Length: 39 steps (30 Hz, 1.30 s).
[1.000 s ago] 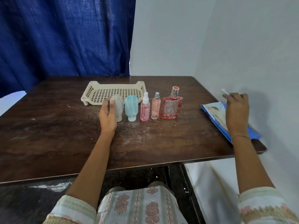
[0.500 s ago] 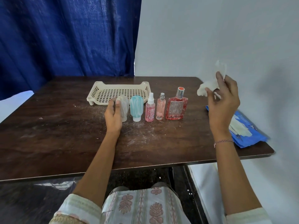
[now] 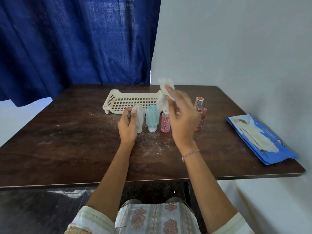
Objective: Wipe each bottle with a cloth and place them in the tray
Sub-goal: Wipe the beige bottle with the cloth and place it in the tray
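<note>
Overhead, the head camera looks down on a dark brown, wood-grained table [image 3: 67, 149] with rounded corners, its top scuffed and sprinkled with whitish dust [image 3: 152, 146] that is thickest around the bottles. A deep blue curtain [image 3: 76, 39] hangs behind the table's left and middle. A plain pale wall [image 3: 236, 48] fills the rest of the background and runs close along the table's right side.

Toward the back of the table sits a cream tray [image 3: 131, 103] with a perforated floor. The bottles stand upright in a row on the tabletop just in front of it, outside the tray: a whitish ribbed bottle [image 3: 140, 119], a blue ribbed bottle [image 3: 152, 118], a pink spray bottle [image 3: 165, 123] and, farther right, a red perfume bottle [image 3: 200, 107] partly hidden by the right wrist.

The left hand [image 3: 127, 126] grips the whitish bottle, with fingers curled round it and the thumb on its front; the bottle's base looks to be on the table. The right hand [image 3: 183, 119] is raised above the row and pinches a crumpled white cloth [image 3: 166, 92] between thumb and fingertips, and the cloth hangs down toward the spray bottle. A thin bracelet [image 3: 190, 152] circles that wrist.

Near the right edge, close to the wall, lies a flat blue packet [image 3: 258, 137] with pale sheets showing at its opening. Patterned fabric covers the person's lap below the table's front edge.
</note>
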Each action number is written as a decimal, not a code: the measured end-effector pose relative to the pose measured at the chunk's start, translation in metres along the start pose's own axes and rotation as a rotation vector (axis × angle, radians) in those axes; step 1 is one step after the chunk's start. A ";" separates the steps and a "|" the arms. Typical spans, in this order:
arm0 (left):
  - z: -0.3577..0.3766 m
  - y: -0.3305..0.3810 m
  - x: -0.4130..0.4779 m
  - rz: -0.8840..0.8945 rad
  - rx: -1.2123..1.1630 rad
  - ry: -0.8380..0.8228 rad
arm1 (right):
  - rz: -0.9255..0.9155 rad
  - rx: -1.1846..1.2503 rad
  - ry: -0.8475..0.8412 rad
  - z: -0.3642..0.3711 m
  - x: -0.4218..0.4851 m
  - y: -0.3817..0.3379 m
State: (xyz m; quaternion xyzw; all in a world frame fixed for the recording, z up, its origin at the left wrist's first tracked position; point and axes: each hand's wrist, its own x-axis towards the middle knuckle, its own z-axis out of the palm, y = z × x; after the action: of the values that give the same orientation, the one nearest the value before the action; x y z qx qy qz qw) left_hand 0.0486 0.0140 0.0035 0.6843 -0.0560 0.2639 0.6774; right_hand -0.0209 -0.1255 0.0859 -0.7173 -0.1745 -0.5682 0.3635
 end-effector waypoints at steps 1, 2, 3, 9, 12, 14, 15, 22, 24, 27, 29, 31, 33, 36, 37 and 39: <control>-0.001 0.001 -0.001 0.006 -0.001 0.003 | 0.003 0.003 -0.027 0.009 -0.002 0.001; -0.002 0.002 -0.002 0.014 0.000 0.002 | 0.000 0.005 -0.059 0.018 -0.005 0.002; -0.004 0.004 -0.003 0.023 0.010 0.002 | -0.008 -0.002 -0.092 0.027 -0.008 0.003; -0.016 0.008 -0.005 0.038 0.074 0.035 | -0.010 -0.071 -0.316 0.069 -0.023 0.000; -0.023 0.009 -0.004 0.042 0.112 0.052 | 0.001 -0.064 -0.390 0.083 -0.031 -0.003; -0.026 0.007 -0.003 0.046 0.133 0.064 | 0.003 -0.059 -0.428 0.090 -0.037 -0.003; -0.027 0.006 -0.002 0.050 0.141 0.067 | 0.003 -0.057 -0.445 0.092 -0.039 -0.002; -0.030 0.007 -0.002 0.051 0.093 0.066 | 0.048 -0.030 -0.469 0.093 -0.045 -0.001; -0.030 0.008 -0.003 0.026 0.037 0.072 | 0.063 -0.016 -0.447 0.093 -0.045 0.001; -0.033 0.008 -0.002 0.010 -0.033 0.067 | 0.054 -0.007 -0.411 0.094 -0.045 0.003; -0.034 0.010 -0.001 0.004 -0.081 0.024 | 0.061 -0.014 -0.384 0.094 -0.046 0.004; -0.034 0.014 -0.002 -0.014 -0.144 -0.042 | 0.072 -0.022 -0.352 0.095 -0.046 0.005; -0.033 0.014 -0.001 -0.040 -0.171 -0.119 | 0.096 -0.007 -0.335 0.095 -0.046 0.005; -0.033 0.011 -0.003 -0.056 -0.163 -0.199 | 0.140 0.026 -0.326 0.095 -0.046 0.008; -0.033 0.011 -0.003 -0.050 -0.165 -0.217 | 0.144 0.029 -0.330 0.094 -0.047 0.008; -0.034 0.012 -0.003 -0.046 -0.184 -0.240 | 0.125 0.029 -0.345 0.094 -0.049 0.008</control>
State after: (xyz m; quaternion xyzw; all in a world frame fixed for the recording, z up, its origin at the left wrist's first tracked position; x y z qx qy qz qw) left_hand 0.0306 0.0451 0.0107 0.6471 -0.1447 0.1585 0.7315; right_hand 0.0347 -0.0556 0.0291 -0.8081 -0.1975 -0.4106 0.3733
